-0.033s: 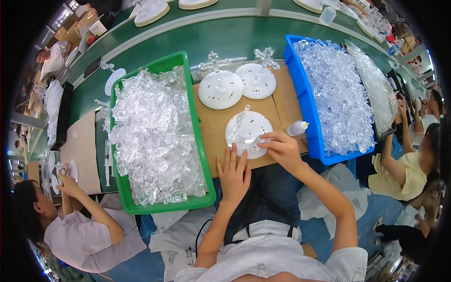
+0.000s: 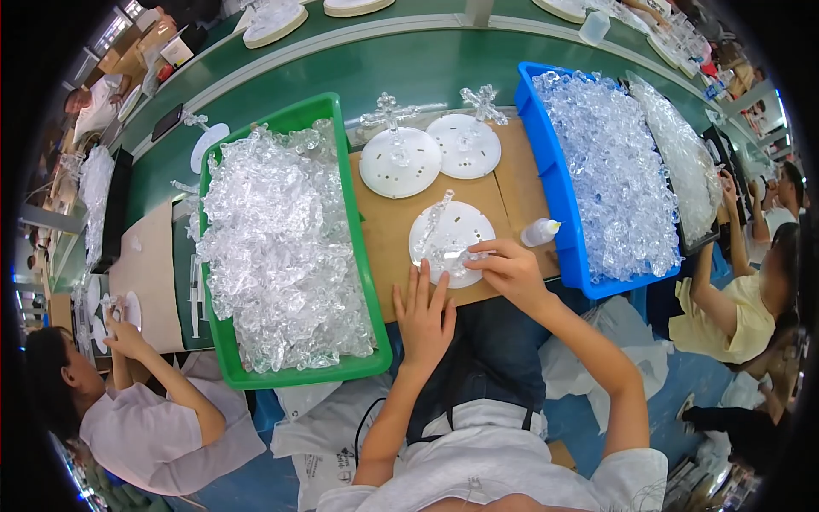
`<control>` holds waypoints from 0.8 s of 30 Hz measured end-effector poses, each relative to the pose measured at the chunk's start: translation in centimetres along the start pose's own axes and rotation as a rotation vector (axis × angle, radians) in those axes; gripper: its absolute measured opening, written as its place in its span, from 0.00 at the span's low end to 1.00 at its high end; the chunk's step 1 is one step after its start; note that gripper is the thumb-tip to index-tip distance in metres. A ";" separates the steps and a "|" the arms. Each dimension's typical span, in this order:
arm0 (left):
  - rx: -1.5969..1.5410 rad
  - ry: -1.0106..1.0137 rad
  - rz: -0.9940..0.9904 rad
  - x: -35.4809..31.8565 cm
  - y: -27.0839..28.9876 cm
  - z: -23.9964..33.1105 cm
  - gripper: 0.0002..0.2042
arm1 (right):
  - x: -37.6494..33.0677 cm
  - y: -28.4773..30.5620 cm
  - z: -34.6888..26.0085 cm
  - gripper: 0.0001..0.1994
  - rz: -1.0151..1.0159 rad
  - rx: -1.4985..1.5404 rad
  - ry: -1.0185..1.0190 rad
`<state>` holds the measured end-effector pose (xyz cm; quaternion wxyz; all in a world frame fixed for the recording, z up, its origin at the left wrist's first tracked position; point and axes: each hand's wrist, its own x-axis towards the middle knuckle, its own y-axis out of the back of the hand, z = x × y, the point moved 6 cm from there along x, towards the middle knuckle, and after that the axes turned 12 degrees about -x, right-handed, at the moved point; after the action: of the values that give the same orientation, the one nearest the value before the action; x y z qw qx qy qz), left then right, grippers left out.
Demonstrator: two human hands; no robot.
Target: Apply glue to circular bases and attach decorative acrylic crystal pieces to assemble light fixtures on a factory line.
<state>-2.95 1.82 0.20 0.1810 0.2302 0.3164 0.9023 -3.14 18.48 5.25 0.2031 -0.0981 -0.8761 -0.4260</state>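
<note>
While the green bin [image 2: 223, 341] of clear parts sits far left, the work itself is on the brown board [image 2: 388, 230] between the two bins. Left hand [image 2: 424, 316] lies flat and released on the board's near edge, fingers spread and pointing away from the body, fingertips just short of the near disc [image 2: 452, 235]; it grips nothing. Right hand [image 2: 510, 269] is nearer the job: fingers pinched on a small clear piece [image 2: 456, 253] at the disc's near-right rim. A clear upright part [image 2: 433, 220] already stands on that disc, its long axis leaning away and slightly left from the hands. So the disc lies straight ahead of both hands, right hand touching, left hand just beside.

Beyond it, two more discs [image 2: 399, 162] with clear cross-shaped parts [image 2: 388, 111] sit side by side near the board's far edge, well apart from the hands. A small squeeze bottle [image 2: 539, 231] lies on its side right of the near disc, touching the blue bin [image 2: 559, 205]. Open room: bare board left of the near disc up to the green bin's wall; right side is tight, bottle and blue bin close in. Near edge of the desk drops off right under the wrists.
</note>
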 end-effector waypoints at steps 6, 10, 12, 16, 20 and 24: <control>0.007 0.001 -0.015 0.3 0.2 0.4 0.24 | 0.3 -0.9 -1.0 0.12 -0.048 -0.143 0.144; 0.086 -0.006 -0.057 0.4 0.0 0.9 0.26 | -0.1 -0.9 -1.3 0.11 -0.005 -0.217 0.158; 0.085 -0.002 -0.059 0.3 0.0 0.6 0.27 | 0.0 -0.7 -1.8 0.11 0.006 -0.219 0.152; 0.082 0.001 -0.058 0.3 0.1 0.5 0.27 | -1.2 0.9 -2.7 0.11 0.124 -0.132 0.024; 0.103 0.011 -0.073 0.4 0.3 0.7 0.27 | -0.8 1.6 -2.4 0.12 0.121 -0.003 -0.382; 0.035 0.030 -0.087 0.7 0.4 0.7 0.27 | 0.2 0.5 -0.8 0.12 -0.039 -0.101 -0.435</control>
<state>-3.26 2.19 1.11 0.2113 0.2058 0.3446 0.8912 -2.93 18.11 6.11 -0.0041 -0.1806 -0.8787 -0.4419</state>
